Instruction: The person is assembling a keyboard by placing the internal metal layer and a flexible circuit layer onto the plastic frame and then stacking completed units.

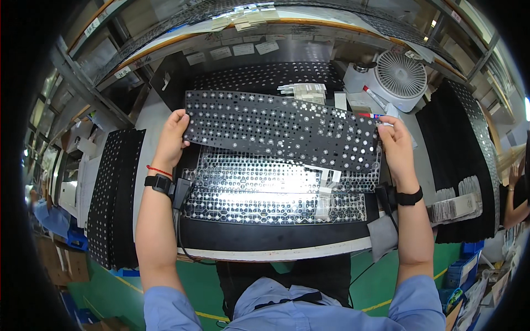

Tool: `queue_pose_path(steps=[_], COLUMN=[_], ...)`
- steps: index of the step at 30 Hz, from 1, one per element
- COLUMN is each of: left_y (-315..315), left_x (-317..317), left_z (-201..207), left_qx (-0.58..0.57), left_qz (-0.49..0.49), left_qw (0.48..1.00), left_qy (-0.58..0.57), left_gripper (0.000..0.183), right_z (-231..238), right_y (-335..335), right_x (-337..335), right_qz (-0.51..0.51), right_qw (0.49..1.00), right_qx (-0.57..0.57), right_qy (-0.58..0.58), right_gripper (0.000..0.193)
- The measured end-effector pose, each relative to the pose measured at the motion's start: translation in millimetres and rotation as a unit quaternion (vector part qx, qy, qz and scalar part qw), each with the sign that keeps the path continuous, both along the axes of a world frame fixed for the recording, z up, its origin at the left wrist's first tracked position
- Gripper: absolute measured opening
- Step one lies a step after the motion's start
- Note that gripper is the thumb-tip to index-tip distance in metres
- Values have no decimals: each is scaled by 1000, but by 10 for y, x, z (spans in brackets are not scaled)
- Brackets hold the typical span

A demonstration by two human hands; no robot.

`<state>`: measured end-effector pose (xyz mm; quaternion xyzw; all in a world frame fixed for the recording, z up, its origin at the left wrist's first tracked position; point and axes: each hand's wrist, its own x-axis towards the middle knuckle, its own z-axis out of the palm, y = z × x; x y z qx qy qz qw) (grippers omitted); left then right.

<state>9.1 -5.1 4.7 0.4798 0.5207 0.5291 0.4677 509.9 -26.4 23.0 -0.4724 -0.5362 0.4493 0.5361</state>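
Note:
Between my hands a black perforated keyboard sheet (265, 126), dotted with pale round domes, is held up at a slight tilt, its right end lower. My left hand (174, 137) is closed on its left edge, thumb and fingers pinching. At the upper right corner my right hand (396, 142) pinches the sheet in the same way. Below it, shiny see-through keyboard sheets (248, 205) with rows of round marks lie on a black work surface (265, 236). The held sheet hides their far part. A pale strip (326, 193) lies across them.
Stacks of black dotted sheets stand at left (113, 193) and right (458, 149), with another black stack (248, 77) behind. A white fan (401, 77), a red-capped marker (375, 96) and pale label strips (303, 91) sit at the back. A bundle of pale strips (455, 207) lies right.

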Motion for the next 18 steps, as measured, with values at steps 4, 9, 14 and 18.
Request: queue_pose_path(steps=[4,9,14,18], left_y=[64,105,51,7], left_x=[-261,-164,-157,-52], left_z=[-73,-115,-50,-14], left_qx=[28,58,3,-77], left_qz=[12,125,63,-47], left_qw=[998,984,994,996], left_qy=[-62,-117,-84,-26], left_gripper=[24,42,44,39], right_z=[40,-97,-113,-103], right_y=[-7,-10,0,13], right_x=[-14,4,51,74], right_qz=[-14,40,66,30], right_qw=[997,992,959,980], right_qx=[-22,-32,-21,-33], right_qy=[-70,-119,-276,-193], right_gripper=[31,29,17,16])
